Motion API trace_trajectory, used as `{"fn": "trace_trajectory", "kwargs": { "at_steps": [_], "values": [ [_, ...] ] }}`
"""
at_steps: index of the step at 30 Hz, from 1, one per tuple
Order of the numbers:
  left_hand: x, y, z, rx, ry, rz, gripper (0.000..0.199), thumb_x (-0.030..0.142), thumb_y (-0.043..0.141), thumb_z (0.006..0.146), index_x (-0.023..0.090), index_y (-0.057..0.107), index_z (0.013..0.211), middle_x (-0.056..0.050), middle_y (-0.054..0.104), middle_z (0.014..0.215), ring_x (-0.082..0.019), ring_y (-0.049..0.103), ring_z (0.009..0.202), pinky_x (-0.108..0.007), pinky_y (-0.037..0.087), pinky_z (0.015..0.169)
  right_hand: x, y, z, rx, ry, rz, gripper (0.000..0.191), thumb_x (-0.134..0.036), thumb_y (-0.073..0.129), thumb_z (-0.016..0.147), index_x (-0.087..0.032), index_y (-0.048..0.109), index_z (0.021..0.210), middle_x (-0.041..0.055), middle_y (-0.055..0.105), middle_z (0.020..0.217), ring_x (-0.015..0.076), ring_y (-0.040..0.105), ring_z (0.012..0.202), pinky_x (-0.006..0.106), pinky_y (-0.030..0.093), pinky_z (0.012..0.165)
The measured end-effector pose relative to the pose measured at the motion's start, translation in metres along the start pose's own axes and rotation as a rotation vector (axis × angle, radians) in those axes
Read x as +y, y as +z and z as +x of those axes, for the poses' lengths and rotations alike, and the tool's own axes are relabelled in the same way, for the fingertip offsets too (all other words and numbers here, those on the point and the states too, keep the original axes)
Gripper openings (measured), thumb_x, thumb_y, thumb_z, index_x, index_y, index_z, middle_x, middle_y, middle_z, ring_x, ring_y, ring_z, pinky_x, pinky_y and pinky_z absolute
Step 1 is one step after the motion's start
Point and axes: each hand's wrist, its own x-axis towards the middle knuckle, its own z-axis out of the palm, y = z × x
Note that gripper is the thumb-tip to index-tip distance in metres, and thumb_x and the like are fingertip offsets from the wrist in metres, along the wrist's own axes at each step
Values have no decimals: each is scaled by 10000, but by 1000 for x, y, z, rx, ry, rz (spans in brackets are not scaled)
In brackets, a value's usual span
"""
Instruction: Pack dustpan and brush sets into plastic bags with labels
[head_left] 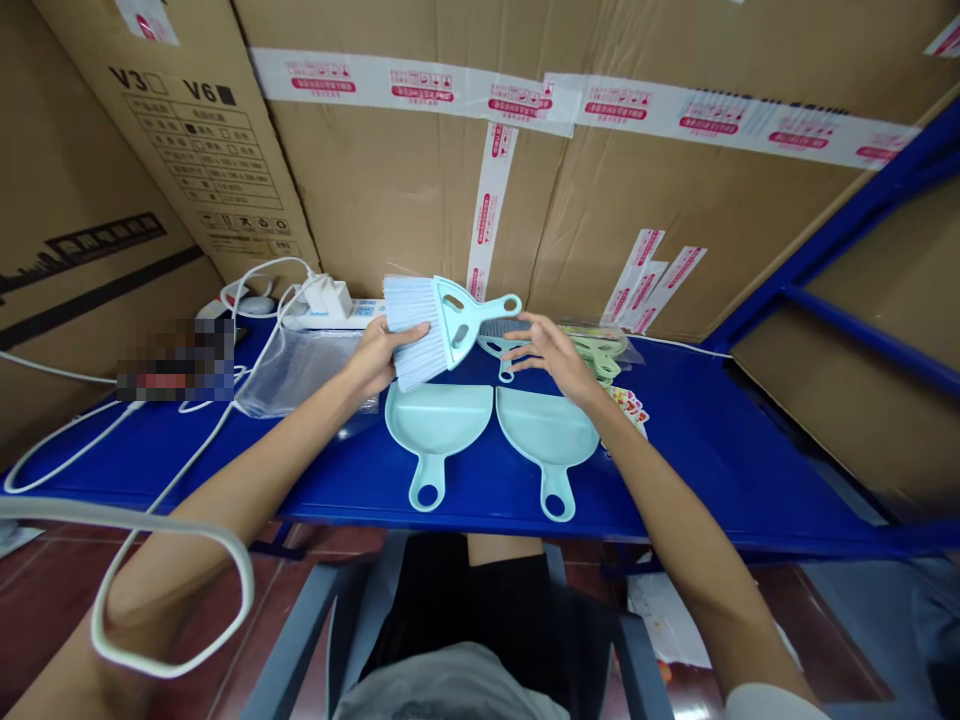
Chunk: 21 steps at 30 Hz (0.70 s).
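Left hand [375, 355] grips the bristles of a pale-blue brush [444, 325], its handle aimed at three o'clock; the right hand [556, 355], fingers loosely spread, is at the handle's tip, contact unclear. Clocked from that brush, one dustpan [439, 425] lies at six on the blue surface [720, 440], a second dustpan [549, 430] near five. Beyond them come stickers [632, 408] at four, a clear plastic bag [307, 375] at eight, a power strip [361, 313] at nine, then cardboard [405, 185] at twelve.
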Motion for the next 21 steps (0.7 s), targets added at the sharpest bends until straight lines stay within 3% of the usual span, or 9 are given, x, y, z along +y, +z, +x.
{"fn": "trace_trajectory", "kwargs": {
  "at_steps": [3,6,9,12,16,19,21],
  "values": [
    [-3,7,-9,-65,-27,78,514,277,1013,607,142,802,1056,-130,819,1138,-325,783,1032,-412,648,923,-16,13,-4,3,41,294,610,-663,723,907,-314,519,1364,42,727,1127,191,775,759,355,672,627],
    [-7,14,-14,-101,-42,114,531,293,1027,594,125,803,1045,-145,820,1117,-342,783,1036,-427,643,939,-20,23,-6,110,11,312,612,-539,888,793,-279,575,1251,-30,675,907,151,726,633,290,635,555],
    [-11,16,-13,-91,-63,51,495,419,986,684,121,787,1026,-149,824,1043,-359,788,1030,-466,647,946,-17,23,-5,183,-8,284,600,-506,918,759,-271,620,1223,-42,655,844,145,700,602,291,619,533],
    [-12,13,-8,-57,-103,-28,410,483,877,826,125,763,989,-141,820,964,-351,789,1040,-470,658,942,-15,7,0,246,-15,276,631,-490,935,736,-289,631,1252,-48,667,792,151,681,594,299,607,538],
    [-10,7,-1,-29,-101,-100,286,389,760,946,126,737,1056,-134,817,977,-326,796,1029,-441,676,910,-24,-37,5,418,-53,222,559,-472,933,738,-273,668,1188,-58,639,720,144,650,584,280,559,532],
    [-5,1,4,11,-63,-166,223,319,694,991,122,720,1091,-129,816,988,-288,806,979,-385,685,873,-42,-61,-7,620,-195,113,321,-459,863,828,-237,709,1001,-30,667,762,122,612,564,266,507,511],
    [-2,-2,7,59,-54,-204,202,291,671,1003,113,716,1087,-129,814,981,-263,808,940,-351,684,860,-57,-60,-27,774,-352,-27,211,-418,807,898,-226,719,908,-22,684,757,121,607,570,275,507,542]
  ]
}}
